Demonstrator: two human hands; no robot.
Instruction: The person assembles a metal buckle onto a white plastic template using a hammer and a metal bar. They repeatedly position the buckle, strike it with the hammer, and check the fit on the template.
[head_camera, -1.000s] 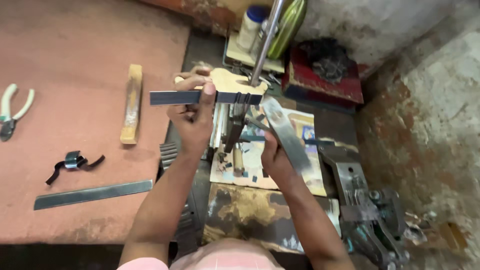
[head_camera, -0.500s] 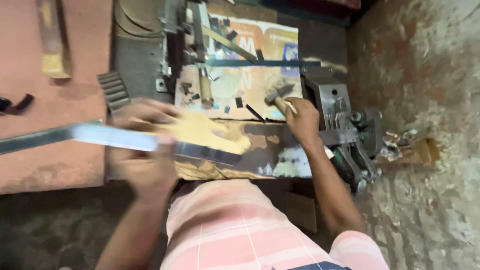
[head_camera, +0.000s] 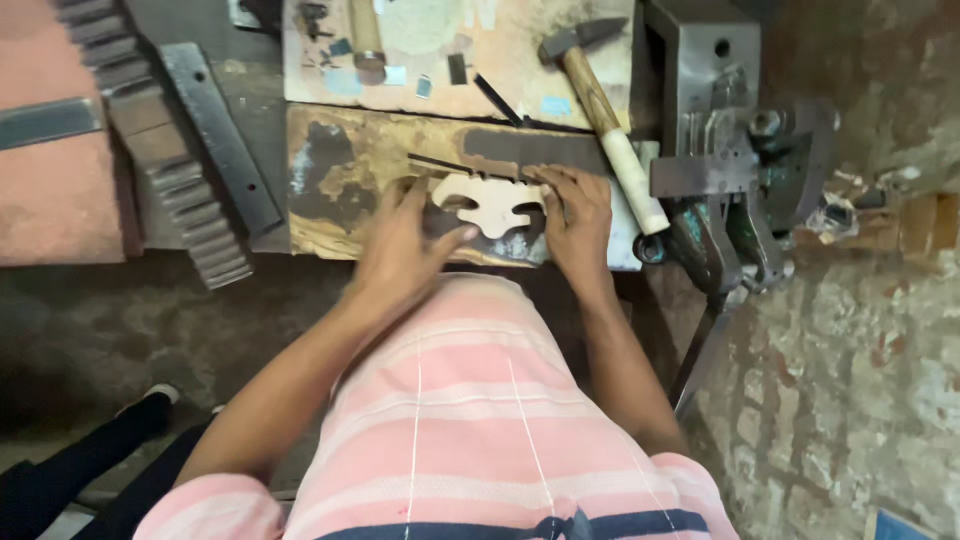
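Note:
A pale cut-out wooden shape (head_camera: 492, 203) lies flat on a dark metal strip (head_camera: 540, 150) atop a worn wooden board (head_camera: 340, 180). My left hand (head_camera: 405, 250) presses the shape's left end with spread fingers. The shape's right end is pinned to the board by my right hand (head_camera: 572, 215). A hammer (head_camera: 605, 110) with a pale wooden handle rests just right of my right hand, its head pointing away from me.
A grey bench vise (head_camera: 715, 150) stands at the board's right end. A toothed metal rack (head_camera: 160, 150) and a flat steel bar (head_camera: 220, 135) lie to the left. Small metal bits and a second tool handle (head_camera: 365, 35) sit on the far board.
The view has dropped lower over the board. My left hand has let go of the long flat blade it carried, and both hands now press the wooden shape down.

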